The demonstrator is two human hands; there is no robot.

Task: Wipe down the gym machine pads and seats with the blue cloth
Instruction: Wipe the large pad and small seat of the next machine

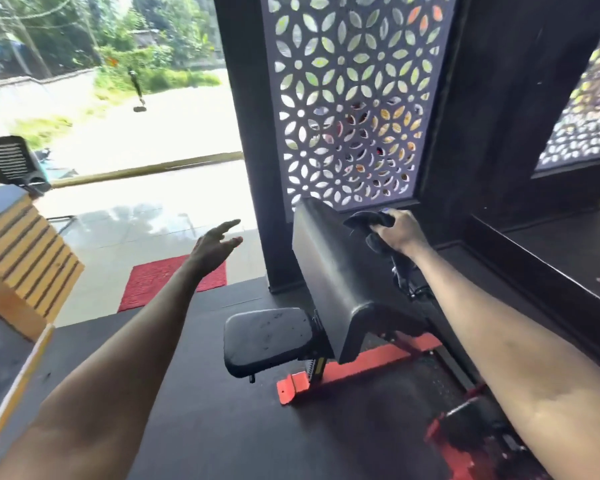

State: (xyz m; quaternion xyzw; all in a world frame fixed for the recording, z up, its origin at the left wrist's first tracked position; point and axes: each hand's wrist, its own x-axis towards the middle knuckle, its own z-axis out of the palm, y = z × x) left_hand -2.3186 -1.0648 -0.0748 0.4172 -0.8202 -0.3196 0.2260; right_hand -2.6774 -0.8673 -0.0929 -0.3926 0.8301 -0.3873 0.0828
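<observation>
Two hands in view. Right hand [400, 232]: fingers [392, 215] curled tight round the bunched cloth [369, 220], pressing it against the top edge of the sloped pad [336, 271]. Cloth reads dark in this light, with a trace of blue at the knuckles. Left hand [215, 242]: fingers [230, 224] straight and spread, holding nothing, in the air well apart from the machine.

Step in hand, as I judge it: wiping the sloped pad, at its upper end. Most of the pad face below the cloth appears not yet covered.

Next move calls for: drawing the cloth down the slope with even pressure, in overlapping passes, then over the rounded lower lip. After that the seat [267, 337], which sits lower and to the left of the pad and shows dull smudges on top. The left hand is free to brace the pad if it rocks.

Surface: pad and seat are black, smooth, vinyl-like, with some sheen. Both ride on a red frame [361, 365].

Room: dark rubber floor [187, 393], red mat [160, 282] beyond it, pale glossy tiles past that. Cut-out lattice screen [354, 98] directly behind the pad. Slatted wooden box [21, 258] at left. Daylight and greenery outside.
</observation>
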